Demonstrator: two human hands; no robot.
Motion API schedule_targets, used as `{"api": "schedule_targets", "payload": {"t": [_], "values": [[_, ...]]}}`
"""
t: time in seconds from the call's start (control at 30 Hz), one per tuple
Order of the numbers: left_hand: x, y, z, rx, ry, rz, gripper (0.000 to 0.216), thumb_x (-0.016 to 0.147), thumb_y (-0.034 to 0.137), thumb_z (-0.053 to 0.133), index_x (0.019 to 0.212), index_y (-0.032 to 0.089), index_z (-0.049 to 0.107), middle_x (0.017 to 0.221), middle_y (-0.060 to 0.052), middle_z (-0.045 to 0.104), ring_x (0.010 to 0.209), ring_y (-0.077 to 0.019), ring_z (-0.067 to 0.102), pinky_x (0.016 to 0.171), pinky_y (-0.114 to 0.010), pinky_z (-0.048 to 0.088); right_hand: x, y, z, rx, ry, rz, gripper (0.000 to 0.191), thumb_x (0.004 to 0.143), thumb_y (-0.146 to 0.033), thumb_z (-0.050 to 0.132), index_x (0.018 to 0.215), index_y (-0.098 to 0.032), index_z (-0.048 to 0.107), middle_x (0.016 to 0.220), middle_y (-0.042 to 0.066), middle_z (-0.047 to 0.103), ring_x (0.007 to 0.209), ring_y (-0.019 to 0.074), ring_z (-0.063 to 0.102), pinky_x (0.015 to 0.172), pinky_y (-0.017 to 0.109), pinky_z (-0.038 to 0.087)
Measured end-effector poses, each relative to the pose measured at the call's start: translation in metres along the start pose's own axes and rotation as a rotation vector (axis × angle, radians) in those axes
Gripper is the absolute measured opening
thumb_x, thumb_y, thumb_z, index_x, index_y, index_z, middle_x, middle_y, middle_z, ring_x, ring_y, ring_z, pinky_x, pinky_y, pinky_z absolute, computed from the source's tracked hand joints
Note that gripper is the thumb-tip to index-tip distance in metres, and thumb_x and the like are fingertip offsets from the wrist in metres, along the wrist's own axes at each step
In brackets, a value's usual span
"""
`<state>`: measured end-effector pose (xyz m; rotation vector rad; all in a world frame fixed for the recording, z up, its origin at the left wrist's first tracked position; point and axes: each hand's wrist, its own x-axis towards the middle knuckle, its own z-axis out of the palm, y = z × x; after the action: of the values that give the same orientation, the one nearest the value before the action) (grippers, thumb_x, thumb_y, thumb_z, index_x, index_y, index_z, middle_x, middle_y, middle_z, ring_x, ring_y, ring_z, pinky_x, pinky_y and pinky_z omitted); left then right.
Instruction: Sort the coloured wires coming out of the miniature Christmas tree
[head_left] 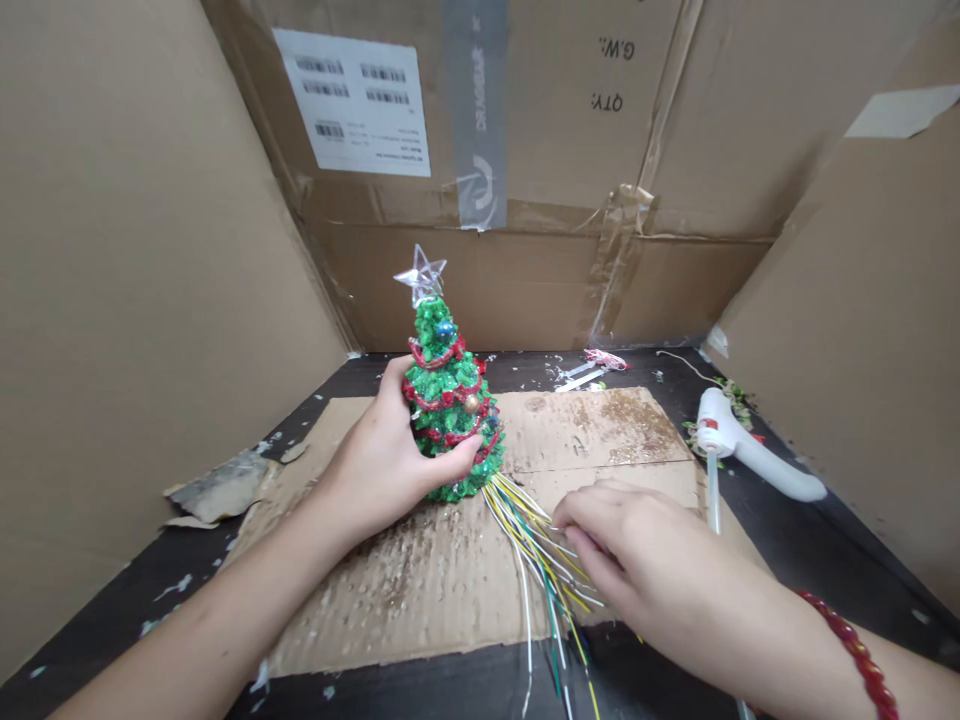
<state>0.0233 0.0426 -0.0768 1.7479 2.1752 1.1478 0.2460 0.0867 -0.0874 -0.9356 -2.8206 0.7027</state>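
A small green Christmas tree [446, 385] with red garland, little balls and a clear star on top stands upright on a cardboard sheet [420, 580]. My left hand [390, 455] is wrapped round its lower left side. A bundle of thin yellow, white and green wires [536, 545] fans out from the tree's base toward me. My right hand [637, 560] rests on the wires, its fingertips pinched together at them. A red bead bracelet [855, 645] sits on that wrist.
A white glue gun [739, 450] lies on the dark table at the right, nozzle toward me. Scraps and a red-white bit [600, 362] lie behind the sheet. A torn cardboard piece [221, 487] lies at the left. Tall cardboard walls enclose the left, back and right.
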Motion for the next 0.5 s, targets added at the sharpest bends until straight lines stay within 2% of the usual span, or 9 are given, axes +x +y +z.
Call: {"api": "schedule_targets", "payload": {"t": [0.27,0.5], "values": [[0.000,-0.002,0.001,-0.023,-0.001,0.009,0.069,0.070,0.043,0.065,0.125,0.017,0.034,0.114,-0.005,0.053,0.103,-0.0175,0.053,0.083,-0.022,0.047,-0.007,-0.001,-0.004,-0.156,0.023,-0.055,0.021,0.087,-0.013,0.040,0.067,-0.017,0.044,0.065,0.002,0.053,0.058,0.0136,0.048,0.055,0.026,0.030],[0.000,-0.001,0.001,-0.044,0.001,0.012,0.068,0.070,0.040,0.065,0.125,0.018,0.034,0.114,-0.004,0.053,0.103,-0.0171,0.053,0.085,-0.022,0.047,-0.011,-0.003,0.004,-0.285,0.110,-0.154,0.019,0.078,-0.007,0.045,0.064,-0.020,0.045,0.057,0.000,0.053,0.047,0.0163,0.046,0.047,0.030,0.023]]}}
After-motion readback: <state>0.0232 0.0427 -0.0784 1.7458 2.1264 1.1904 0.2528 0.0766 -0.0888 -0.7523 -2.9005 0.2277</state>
